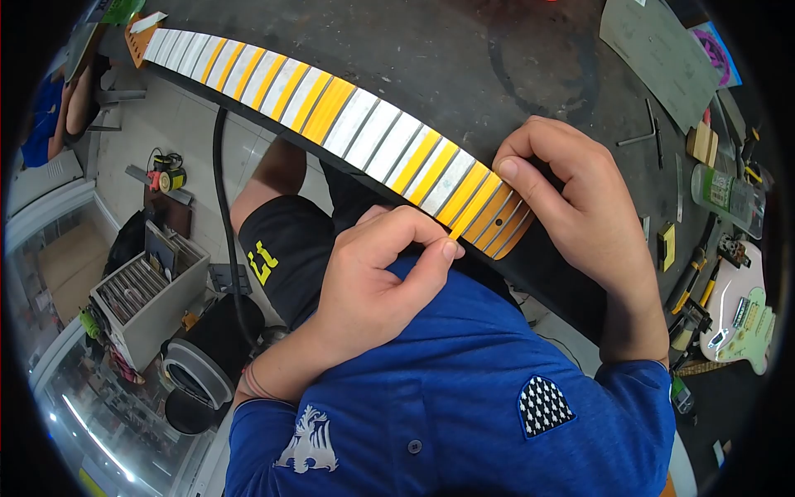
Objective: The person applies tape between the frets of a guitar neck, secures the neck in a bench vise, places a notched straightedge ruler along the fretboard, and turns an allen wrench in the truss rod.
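Note:
A guitar neck point(361, 124) lies slanted across the bench edge and my lap, its fretboard covered between the frets with white and yellow strips of tape. At its near right end the wood fretboard point(507, 217) is bare, with a dark dot. My left hand point(385, 269) pinches the lower end of a yellow tape strip point(469, 202) between thumb and forefinger, at the near edge of the neck. Across from it, the thumb and bent forefinger of my right hand point(571, 186) close at the strip's upper end, by the far edge.
The dark workbench point(431, 58) holds a T-handled tool point(642, 137), a plastic bottle point(729, 199) and a pink guitar body point(733, 306) at right. A black hose point(225, 207) hangs left of my leg, near a bin point(203, 364). Another person point(54, 124) shows at far left.

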The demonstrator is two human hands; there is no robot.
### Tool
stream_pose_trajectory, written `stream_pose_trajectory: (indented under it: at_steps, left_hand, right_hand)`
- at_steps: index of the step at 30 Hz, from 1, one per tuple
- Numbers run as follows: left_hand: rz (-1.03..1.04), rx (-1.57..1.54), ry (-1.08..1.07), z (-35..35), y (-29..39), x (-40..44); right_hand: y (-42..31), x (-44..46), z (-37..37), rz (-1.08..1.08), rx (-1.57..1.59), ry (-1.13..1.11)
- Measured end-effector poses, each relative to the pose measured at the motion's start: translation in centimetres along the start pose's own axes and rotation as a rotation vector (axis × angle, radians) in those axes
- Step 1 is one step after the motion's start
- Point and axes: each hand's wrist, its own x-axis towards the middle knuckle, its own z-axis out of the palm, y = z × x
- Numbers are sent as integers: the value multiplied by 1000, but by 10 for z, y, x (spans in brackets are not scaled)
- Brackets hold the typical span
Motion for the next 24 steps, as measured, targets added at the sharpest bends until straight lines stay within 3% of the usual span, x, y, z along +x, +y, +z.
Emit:
stream_pose_trajectory:
  at_steps: [24]
  left_hand:
    - [-26, -8, -7, 2, 0, 3]
  right_hand:
    - [1, 1, -2, 4, -26, -15]
